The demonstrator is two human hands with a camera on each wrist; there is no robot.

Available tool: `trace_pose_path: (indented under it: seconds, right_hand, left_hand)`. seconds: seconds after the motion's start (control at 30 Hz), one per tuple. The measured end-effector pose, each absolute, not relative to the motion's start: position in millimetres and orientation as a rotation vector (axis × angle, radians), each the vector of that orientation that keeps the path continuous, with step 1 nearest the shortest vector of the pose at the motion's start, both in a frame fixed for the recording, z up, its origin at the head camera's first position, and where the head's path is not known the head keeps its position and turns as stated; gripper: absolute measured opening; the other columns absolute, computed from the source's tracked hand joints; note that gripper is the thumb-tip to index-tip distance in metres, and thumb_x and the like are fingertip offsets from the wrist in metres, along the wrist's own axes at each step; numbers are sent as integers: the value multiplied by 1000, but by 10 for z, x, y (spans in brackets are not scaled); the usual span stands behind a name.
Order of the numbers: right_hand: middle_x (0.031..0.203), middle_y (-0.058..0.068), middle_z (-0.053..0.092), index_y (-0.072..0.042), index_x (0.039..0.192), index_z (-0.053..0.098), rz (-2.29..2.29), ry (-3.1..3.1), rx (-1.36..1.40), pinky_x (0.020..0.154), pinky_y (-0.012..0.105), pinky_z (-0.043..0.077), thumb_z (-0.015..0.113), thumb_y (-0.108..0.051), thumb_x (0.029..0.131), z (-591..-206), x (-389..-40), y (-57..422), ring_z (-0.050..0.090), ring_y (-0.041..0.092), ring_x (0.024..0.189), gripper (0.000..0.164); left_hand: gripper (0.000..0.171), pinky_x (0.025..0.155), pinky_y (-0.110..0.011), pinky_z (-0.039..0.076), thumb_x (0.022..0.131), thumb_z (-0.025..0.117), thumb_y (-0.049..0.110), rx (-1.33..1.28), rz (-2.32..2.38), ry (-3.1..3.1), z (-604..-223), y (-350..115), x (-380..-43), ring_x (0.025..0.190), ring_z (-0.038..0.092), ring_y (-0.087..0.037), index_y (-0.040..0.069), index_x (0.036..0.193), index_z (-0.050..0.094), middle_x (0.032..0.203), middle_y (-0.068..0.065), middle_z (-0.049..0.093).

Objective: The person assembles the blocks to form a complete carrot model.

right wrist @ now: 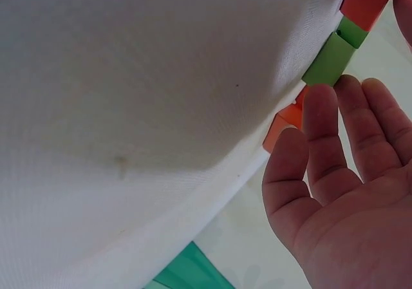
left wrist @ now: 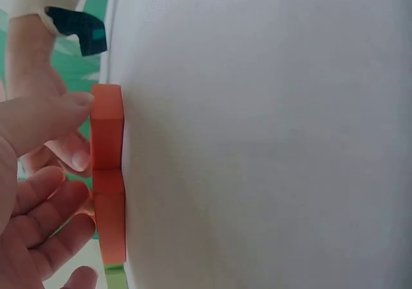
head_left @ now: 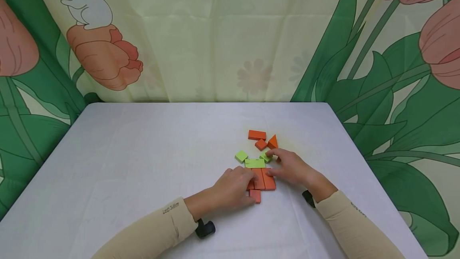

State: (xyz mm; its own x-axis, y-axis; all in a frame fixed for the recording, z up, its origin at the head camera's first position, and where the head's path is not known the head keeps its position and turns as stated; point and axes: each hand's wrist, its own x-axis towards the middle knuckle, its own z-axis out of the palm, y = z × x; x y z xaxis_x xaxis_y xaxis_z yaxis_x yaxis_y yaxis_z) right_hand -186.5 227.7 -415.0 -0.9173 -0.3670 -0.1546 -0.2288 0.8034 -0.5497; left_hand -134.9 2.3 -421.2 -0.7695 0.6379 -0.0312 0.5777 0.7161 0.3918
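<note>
Orange-red blocks stand side by side [head_left: 268,182], with a small red block [head_left: 255,196] below them and a flat green block [head_left: 254,163] along their far edge. My left hand [head_left: 233,189] lies at their left side; its thumb touches the small red block's end [left wrist: 107,102] and its loosely bent fingers reach over the long blocks. Beside the right-hand long block is my right hand [head_left: 292,169], thumb near that block. Its index fingertip touches a small green block [head_left: 265,157], seen as a green piece [right wrist: 329,60] by relaxed fingers in the right wrist view.
Another small green block [head_left: 241,156] sits off the flat green one's left corner. Farther back lie an orange rectangular block [head_left: 256,135], a small orange block [head_left: 261,144] and an orange triangle [head_left: 273,142]. A white cloth covers the table [head_left: 143,151]; a printed curtain [head_left: 201,51] hangs behind it.
</note>
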Motion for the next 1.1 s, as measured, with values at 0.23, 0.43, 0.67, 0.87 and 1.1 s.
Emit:
trace_pose_path:
  seconds: [0.23, 0.43, 0.67, 0.87, 1.1]
  right_hand:
    - [129, 10, 60, -5, 134, 58, -800, 2732, -458, 91, 45, 50, 80, -26, 87, -4148, -1869, 2280, 57, 31, 109, 56]
    - [130, 10, 60, -5, 134, 58, -813, 2725, -455, 91, 45, 51, 79, -26, 87, -4151, -1872, 2287, 57, 31, 110, 56]
    - [129, 11, 60, -4, 134, 58, -821, 2727, -457, 90, 45, 50, 79, -26, 88, -4159, -1869, 2282, 57, 31, 109, 56]
    - [129, 9, 60, -6, 135, 58, -808, 2724, -449, 90, 44, 51, 79, -27, 87, -4173, -1877, 2283, 56, 30, 108, 56]
    - [130, 9, 59, -7, 136, 57, -787, 2715, -424, 91, 45, 51, 80, -28, 87, -4171, -1884, 2278, 56, 30, 109, 58]
  left_hand:
    - [46, 87, -30, 47, 84, 82, 37, 1004, 540, 2784, -4241, 61, -1361, 105, 54, -14, 14, 119, 62, 112, 3, 62]
    - [47, 82, -26, 47, 83, 82, 37, 993, 540, 2802, -4267, 78, -1360, 102, 53, -13, 14, 117, 60, 111, 3, 61]
    - [49, 83, -26, 47, 83, 82, 40, 914, 614, 2756, -4252, 51, -1384, 104, 51, -14, 13, 119, 61, 111, 4, 58]
    - [54, 88, -30, 48, 85, 81, 36, 839, 665, 2740, -4211, -45, -1497, 111, 50, -17, 11, 128, 60, 117, 1, 58]
    - [61, 105, -40, 42, 87, 80, 29, 785, 676, 2738, -4167, -162, -1727, 129, 47, -24, 7, 138, 55, 136, -6, 56]
